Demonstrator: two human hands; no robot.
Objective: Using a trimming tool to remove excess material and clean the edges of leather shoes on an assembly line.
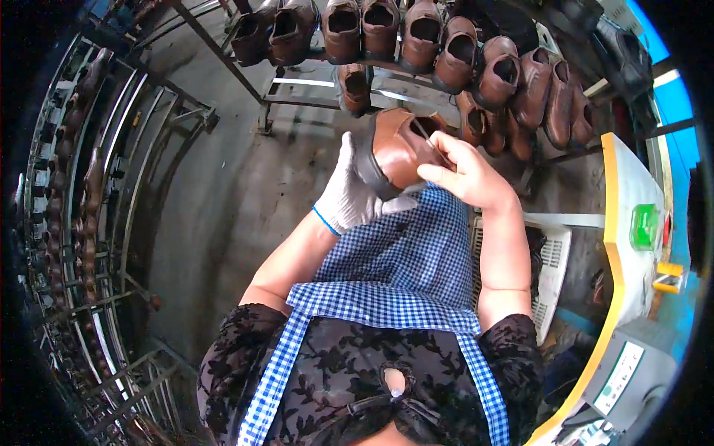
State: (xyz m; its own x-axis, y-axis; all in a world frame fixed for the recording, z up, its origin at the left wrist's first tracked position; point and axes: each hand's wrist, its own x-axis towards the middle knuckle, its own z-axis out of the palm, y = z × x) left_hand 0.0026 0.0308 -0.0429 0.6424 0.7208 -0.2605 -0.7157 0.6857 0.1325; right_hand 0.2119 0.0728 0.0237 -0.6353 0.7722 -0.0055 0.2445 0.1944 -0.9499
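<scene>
Your gloved left hand [349, 192] cradles a brown shoe [400, 152] above the far part of your checked apron [401, 249], at the far middle of the scene, as your bare right hand [472, 172] works at its mouth. The left grip is curved and part-closed, holding the shoe by its dark sole [364, 160], one gloved digit up its left side and others reaching right beneath the near end. Your right thumb and forefinger are bent close at the shoe's mouth; whether they pinch the leather edge or something thin there, you cannot tell from this angle.

For a clean job, the sole is best kept pressed firmly into the gloved palm, the mouth turned toward the bare fingers, with a light fingertip touch that spares the finish.

The shoe is tilted, sole to the left and mouth to the far right. Its leather looks smooth and glossy, reddish brown with bright highlights, against a nearly black sole. Beyond it, similar brown shoes [380, 31] line a rack.
</scene>
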